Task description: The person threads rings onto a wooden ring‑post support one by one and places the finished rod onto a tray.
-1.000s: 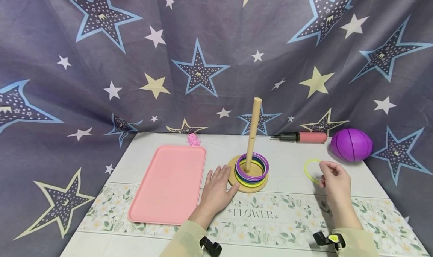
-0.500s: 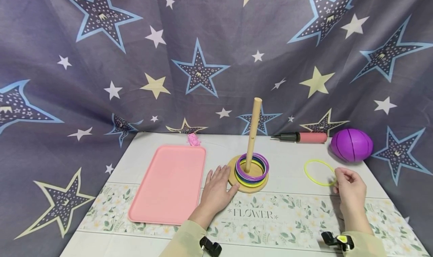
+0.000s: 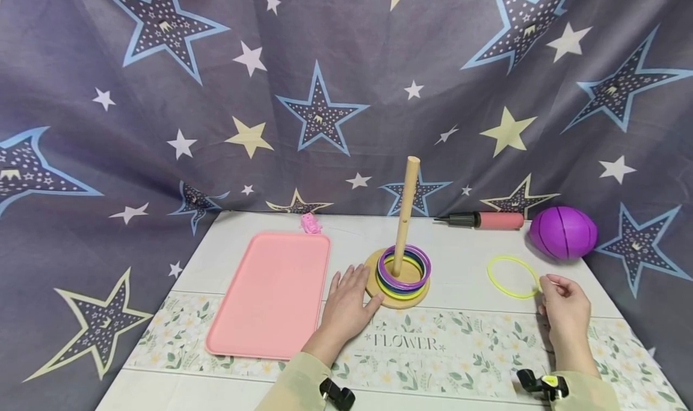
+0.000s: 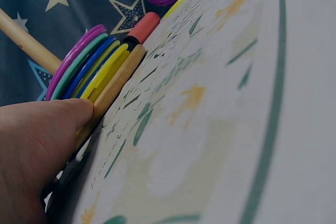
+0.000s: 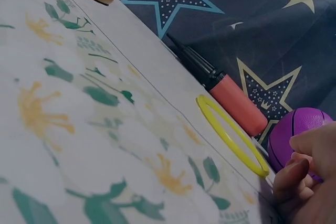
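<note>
A wooden peg (image 3: 407, 212) stands upright on a round base (image 3: 397, 303). Several coloured rings (image 3: 426, 272) encircle the peg, with a purple one on top. My left hand (image 3: 346, 309) rests on the table with its fingers spread. Its thumb and fingertips touch the edge of the base. A single yellow ring (image 3: 495, 284) lies flat on the table to the right. My right hand (image 3: 565, 309) is just beside this ring's right edge, with its fingers loosely curled. In the right wrist view a small gap shows between the ring (image 5: 231, 136) and the fingers (image 5: 294, 174).
A pink tray (image 3: 267, 296) lies at the left, with a small pink toy (image 3: 310, 223) behind it. At the back right are a hand pump (image 3: 499, 220) and a purple ball (image 3: 563, 232). A star-patterned curtain (image 3: 346, 158) closes off the table's back and sides.
My right hand has moved right and towards me, drawing the yellow ring along, then letting it go flat on the table. The left hand has stayed in place.
</note>
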Demonstrator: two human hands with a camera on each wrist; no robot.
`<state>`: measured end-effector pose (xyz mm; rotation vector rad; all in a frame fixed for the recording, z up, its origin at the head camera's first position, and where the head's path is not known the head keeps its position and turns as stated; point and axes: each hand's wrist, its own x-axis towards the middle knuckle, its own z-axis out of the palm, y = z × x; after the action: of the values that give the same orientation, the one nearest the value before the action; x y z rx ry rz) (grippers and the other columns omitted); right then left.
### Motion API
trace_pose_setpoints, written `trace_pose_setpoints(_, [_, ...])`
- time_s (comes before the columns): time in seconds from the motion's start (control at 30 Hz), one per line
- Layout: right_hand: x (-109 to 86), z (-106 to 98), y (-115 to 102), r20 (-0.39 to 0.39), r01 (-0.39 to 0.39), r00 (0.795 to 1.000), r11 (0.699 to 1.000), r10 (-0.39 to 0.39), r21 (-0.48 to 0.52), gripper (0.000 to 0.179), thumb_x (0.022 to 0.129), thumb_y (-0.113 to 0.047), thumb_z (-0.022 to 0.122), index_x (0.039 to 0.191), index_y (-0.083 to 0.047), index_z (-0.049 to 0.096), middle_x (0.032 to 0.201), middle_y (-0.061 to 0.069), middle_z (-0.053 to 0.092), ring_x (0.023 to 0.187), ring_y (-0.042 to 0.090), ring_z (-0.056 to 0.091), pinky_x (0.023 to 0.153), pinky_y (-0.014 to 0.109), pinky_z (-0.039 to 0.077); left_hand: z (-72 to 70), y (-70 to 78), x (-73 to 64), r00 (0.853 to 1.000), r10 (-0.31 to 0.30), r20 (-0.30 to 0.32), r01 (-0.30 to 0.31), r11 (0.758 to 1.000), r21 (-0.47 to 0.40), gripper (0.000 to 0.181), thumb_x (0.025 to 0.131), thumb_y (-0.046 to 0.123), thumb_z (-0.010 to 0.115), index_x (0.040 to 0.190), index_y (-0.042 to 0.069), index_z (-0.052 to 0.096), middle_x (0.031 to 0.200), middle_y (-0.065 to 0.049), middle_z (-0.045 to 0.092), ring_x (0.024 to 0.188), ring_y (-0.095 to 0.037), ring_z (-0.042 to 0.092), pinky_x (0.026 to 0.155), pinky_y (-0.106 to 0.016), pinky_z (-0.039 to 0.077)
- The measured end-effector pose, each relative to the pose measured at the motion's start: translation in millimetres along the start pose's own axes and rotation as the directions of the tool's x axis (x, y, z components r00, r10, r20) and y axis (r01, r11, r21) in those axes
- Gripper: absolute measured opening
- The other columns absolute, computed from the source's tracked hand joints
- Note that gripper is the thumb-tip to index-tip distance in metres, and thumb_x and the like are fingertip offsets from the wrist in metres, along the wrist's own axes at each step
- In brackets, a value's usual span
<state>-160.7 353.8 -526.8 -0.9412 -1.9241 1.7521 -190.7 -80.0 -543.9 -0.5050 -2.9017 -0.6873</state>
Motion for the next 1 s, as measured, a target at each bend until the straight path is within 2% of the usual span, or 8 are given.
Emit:
trace_pose_setpoints(0.1, [1.3,-0.1,1.8,0.004,0.028,1.0,0.997,-0.028,-0.077,0.02,0.11,-0.028,0.069,0.126,-0.016,0.065,0.089,-0.009,0.058,0.056,0.008,0.055,0.045,0.024,0.049,-0.9,1.0,-0.1,1.0,-0.003,0.001,0.003,1.0,-0.003,0.077,0.11,0.051,0.063,0.168,0.004,0.045,0.174,-0.016,0.042,0.164,-0.036,0.031,0.135,-0.059,0.012])
trace_pose_setpoints(0.2, [2.1,-0.1,3.6,0.02,0.059,0.998,0.984,-0.057,-0.17,0.036,0.111,-0.03,0.066,0.14,-0.009,0.062,0.089,-0.011,0.058,0.055,0.009,0.056,0.045,0.025,0.05,-1.4,1.4,-0.1,1.0,-0.004,0.004,0.004,1.0,-0.008,0.077,0.11,0.051,0.063,0.168,0.004,0.045,0.174,-0.016,0.041,0.164,-0.037,0.031,0.135,-0.059,0.012])
trace_pose_setpoints(0.33, [2.9,-0.1,5.2,0.048,0.092,0.995,0.966,-0.083,-0.242,0.053,0.111,-0.031,0.064,0.154,-0.001,0.056,0.091,-0.01,0.059,0.054,0.01,0.057,0.045,0.026,0.051,-0.9,0.6,0.4,1.0,0.002,-0.001,-0.002,1.0,-0.014,0.077,0.11,0.051,0.063,0.168,0.004,0.045,0.173,-0.017,0.042,0.164,-0.037,0.032,0.135,-0.06,0.012])
trace_pose_setpoints(0.5, [4.5,-0.2,6.4,0.08,0.114,0.992,0.952,-0.095,-0.283,0.055,0.111,-0.03,0.062,0.157,0.001,0.054,0.092,-0.008,0.06,0.055,0.011,0.058,0.046,0.026,0.052,-0.5,0.0,0.5,1.0,0.003,-0.002,-0.003,1.0,-0.015,0.076,0.11,0.051,0.063,0.168,0.004,0.045,0.174,-0.016,0.042,0.164,-0.037,0.032,0.135,-0.06,0.012])
trace_pose_setpoints(0.73, [7.0,-0.9,4.3,0.108,0.121,0.99,0.949,-0.093,-0.292,0.056,0.111,-0.027,0.064,0.156,0.004,0.054,0.089,-0.01,0.061,0.054,0.01,0.059,0.046,0.027,0.053,-0.1,0.1,0.1,1.0,0.003,-0.007,-0.003,1.0,-0.011,0.077,0.11,0.051,0.063,0.168,0.004,0.045,0.174,-0.016,0.042,0.164,-0.037,0.032,0.135,-0.06,0.012])
trace_pose_setpoints(1.0, [6.7,-1.1,2.2,0.122,0.092,0.991,0.941,-0.055,-0.325,0.055,0.111,-0.028,0.063,0.155,0.004,0.055,0.09,-0.005,0.061,0.056,0.01,0.06,0.047,0.027,0.053,0.4,0.2,0.0,1.0,0.003,-0.012,-0.003,1.0,-0.008,0.077,0.11,0.051,0.063,0.168,0.004,0.045,0.174,-0.016,0.042,0.164,-0.037,0.032,0.135,-0.06,0.012])
